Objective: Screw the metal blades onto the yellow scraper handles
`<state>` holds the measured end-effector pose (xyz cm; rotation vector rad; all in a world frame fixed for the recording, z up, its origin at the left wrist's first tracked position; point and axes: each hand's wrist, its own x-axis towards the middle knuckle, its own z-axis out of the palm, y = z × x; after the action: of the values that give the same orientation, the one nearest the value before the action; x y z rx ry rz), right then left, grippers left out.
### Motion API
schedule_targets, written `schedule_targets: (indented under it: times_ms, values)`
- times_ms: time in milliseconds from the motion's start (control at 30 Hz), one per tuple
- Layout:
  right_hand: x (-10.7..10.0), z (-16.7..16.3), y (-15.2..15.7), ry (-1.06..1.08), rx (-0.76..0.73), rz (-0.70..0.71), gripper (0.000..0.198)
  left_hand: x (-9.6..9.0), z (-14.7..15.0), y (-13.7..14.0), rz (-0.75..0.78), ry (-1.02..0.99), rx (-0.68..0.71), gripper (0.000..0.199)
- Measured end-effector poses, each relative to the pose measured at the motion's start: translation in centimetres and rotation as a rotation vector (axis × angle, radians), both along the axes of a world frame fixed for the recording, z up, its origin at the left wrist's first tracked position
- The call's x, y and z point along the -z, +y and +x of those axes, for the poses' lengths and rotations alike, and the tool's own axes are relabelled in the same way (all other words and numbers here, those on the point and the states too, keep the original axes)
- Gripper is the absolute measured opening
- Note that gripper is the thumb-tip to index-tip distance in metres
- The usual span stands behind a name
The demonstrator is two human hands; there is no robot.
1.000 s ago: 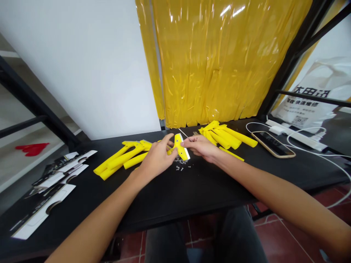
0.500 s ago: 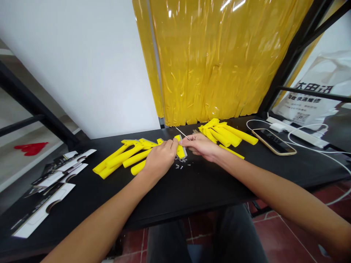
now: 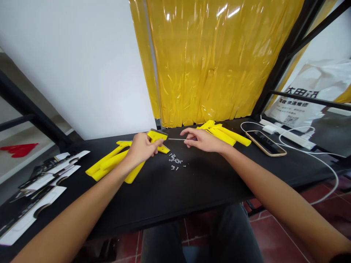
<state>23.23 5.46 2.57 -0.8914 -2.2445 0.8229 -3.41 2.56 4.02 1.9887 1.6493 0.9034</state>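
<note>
My left hand (image 3: 144,148) is closed around a yellow scraper (image 3: 157,135), its broad head with a pale blade edge jutting past my fingers. It is just above other yellow scrapers (image 3: 112,160) lying on the left, partly covered by my hand and wrist. My right hand (image 3: 201,140) grips a screwdriver whose thin metal shaft (image 3: 177,139) points left toward the scraper head, without touching it; its handle is hidden in my fingers. Small loose screws (image 3: 175,159) lie scattered on the black table between my hands. More yellow scrapers (image 3: 236,135) are heaped behind my right wrist.
A phone (image 3: 265,142), a white power strip (image 3: 290,134) and cables are on the right of the black table (image 3: 164,197). Cut white-and-black cards (image 3: 46,204) lie at the left. A yellow plastic curtain (image 3: 214,65) and a white panel (image 3: 82,65) stand behind.
My left hand has moved left with the scraper, over the left group. The screwdriver has come away from it and now lies nearly level. The screws between my hands are uncovered.
</note>
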Motion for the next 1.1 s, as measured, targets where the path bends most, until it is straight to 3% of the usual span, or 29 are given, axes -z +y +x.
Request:
schedule_targets:
  times_ms: [133,267,600,800,1100]
  values:
    - [-0.9,1.4,0.0,-0.112,-0.066,0.038,0.022,0.1,-0.7,-0.1,-0.278,-0.547,0.078,0.023]
    - [-1.8,2.1,-0.2,-0.115,-0.048,0.040,0.027,1.1,-0.5,-0.2,-0.405,-0.703,0.063,0.022]
    - [-2.0,4.3,0.3,-0.134,-0.113,-0.141,0.017,2.3,0.2,0.0,-0.490,-0.740,0.082,0.017]
    - [-2.2,4.6,0.6,-0.228,-0.181,-0.134,0.009,2.5,0.4,0.0,-0.469,-0.671,0.125,0.022]
    - [-1.6,4.1,0.5,-0.225,-0.149,-0.087,0.004,2.8,0.3,0.1,-0.474,-0.657,0.160,0.022]
